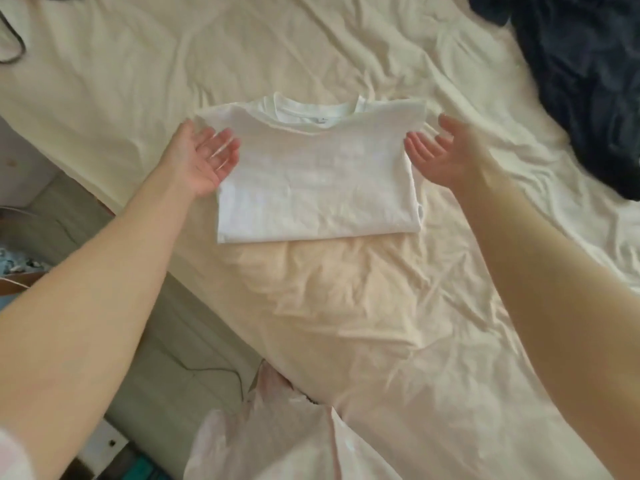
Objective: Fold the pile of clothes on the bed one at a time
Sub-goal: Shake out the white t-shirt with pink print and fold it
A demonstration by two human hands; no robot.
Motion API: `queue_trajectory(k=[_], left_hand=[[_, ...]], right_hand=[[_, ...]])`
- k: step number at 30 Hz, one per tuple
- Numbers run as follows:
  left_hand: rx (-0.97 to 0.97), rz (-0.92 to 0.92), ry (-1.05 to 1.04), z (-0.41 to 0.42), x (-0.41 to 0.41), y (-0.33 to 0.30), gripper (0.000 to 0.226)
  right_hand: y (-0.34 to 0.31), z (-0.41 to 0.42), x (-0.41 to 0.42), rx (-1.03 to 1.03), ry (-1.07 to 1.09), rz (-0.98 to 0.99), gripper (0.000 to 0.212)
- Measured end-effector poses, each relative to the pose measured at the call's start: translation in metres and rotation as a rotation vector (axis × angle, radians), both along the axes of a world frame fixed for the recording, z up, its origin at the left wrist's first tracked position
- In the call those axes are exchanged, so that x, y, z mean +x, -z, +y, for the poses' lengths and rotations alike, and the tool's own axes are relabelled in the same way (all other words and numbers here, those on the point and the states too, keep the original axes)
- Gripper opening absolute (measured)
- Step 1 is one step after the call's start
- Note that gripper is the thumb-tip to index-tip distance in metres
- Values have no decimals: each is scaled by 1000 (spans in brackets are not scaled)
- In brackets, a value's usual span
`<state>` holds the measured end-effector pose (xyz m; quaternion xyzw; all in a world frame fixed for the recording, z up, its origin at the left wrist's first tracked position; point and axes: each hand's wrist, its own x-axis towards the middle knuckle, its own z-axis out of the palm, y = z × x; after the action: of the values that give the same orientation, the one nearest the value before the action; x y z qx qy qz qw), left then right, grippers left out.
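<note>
A white T-shirt point(318, 174) lies folded into a neat rectangle in the middle of the bed, its collar toward the far side. My left hand point(204, 157) is at the shirt's left edge, palm up, fingers straight and touching the fabric. My right hand point(440, 150) is at the shirt's right edge, palm up, fingers relaxed and close to the fabric. Neither hand holds anything. A heap of dark navy clothes point(581, 81) sits at the far right of the bed.
The bed is covered by a wrinkled cream sheet point(346, 306). Its left edge runs diagonally, with the floor point(69, 216) and a dark cable point(207, 370) beside it. A pale pink garment point(263, 441) shows at the bottom.
</note>
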<state>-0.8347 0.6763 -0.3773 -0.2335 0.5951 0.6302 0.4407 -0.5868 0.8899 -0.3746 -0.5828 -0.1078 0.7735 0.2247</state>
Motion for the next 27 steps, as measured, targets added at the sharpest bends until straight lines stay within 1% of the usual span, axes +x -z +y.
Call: queue_trajectory(k=[1, 3, 4, 5, 7, 8, 9, 11, 12, 14, 16, 19, 22, 24, 27], left_hand=[[-39, 6, 23, -1, 0, 7, 28], [-125, 30, 40, -11, 8, 22, 20], [-196, 87, 43, -23, 12, 30, 14], [-289, 172, 70, -36, 16, 40, 10], [-524, 335, 182, -66, 27, 58, 25], [-592, 365, 214, -79, 34, 64, 28], [-595, 350, 227, -90, 42, 68, 25], [-477, 216, 230, -99, 56, 72, 14], [-414, 148, 221, -98, 61, 71, 15], [-346, 93, 224, -95, 62, 71, 21], [-343, 83, 238, -94, 61, 71, 23], [-333, 75, 148, -97, 64, 68, 11], [-308, 66, 39, -106, 69, 58, 10], [-298, 47, 50, -119, 78, 47, 7], [-296, 29, 115, -146, 102, 31, 6]], right_hand=[[4, -3, -2, 18, -54, -35, 38], [16, -20, 6, 75, -164, -197, 7], [23, -31, 14, 98, -187, -279, 4], [31, -43, 22, 119, -201, -373, 10], [45, -67, 41, 171, -231, -574, 17], [53, -77, 49, 187, -260, -646, 19], [60, -86, 57, 179, -279, -675, 20], [70, -97, 63, 89, -292, -628, 33], [71, -97, 63, 30, -280, -559, 37], [72, -89, 59, -59, -242, -399, 32], [71, -82, 57, -128, -163, -298, 23], [65, -80, 58, -154, -76, -275, 29], [55, -88, 67, -143, -13, -251, 20], [48, -100, 82, -149, -22, -287, 13], [41, -130, 111, -155, -89, -368, 8]])
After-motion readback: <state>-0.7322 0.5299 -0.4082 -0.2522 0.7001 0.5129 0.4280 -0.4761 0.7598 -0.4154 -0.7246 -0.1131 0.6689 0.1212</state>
